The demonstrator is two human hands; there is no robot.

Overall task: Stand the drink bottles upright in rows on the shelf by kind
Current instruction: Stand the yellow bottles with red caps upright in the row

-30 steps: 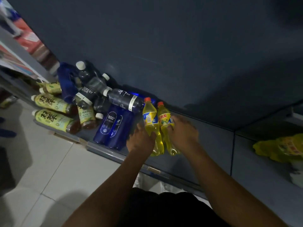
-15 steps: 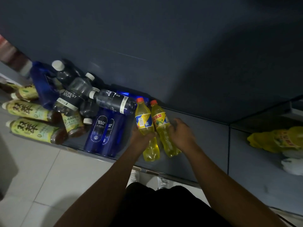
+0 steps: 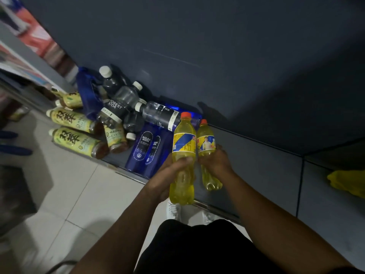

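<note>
Left hand [image 3: 167, 176] curls round the near yellow bottle [image 3: 183, 153], right hand [image 3: 218, 164] round the far bottle [image 3: 206, 142], caps up, seemingly to shelve them together.

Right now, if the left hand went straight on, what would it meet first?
The left hand would probably meet the right hand's yellow bottle first; depth is unclear.

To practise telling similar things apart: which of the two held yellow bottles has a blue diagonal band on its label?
The yellow bottle in the left hand; the other bottle, in the right hand, shows a pictured figure.
</note>
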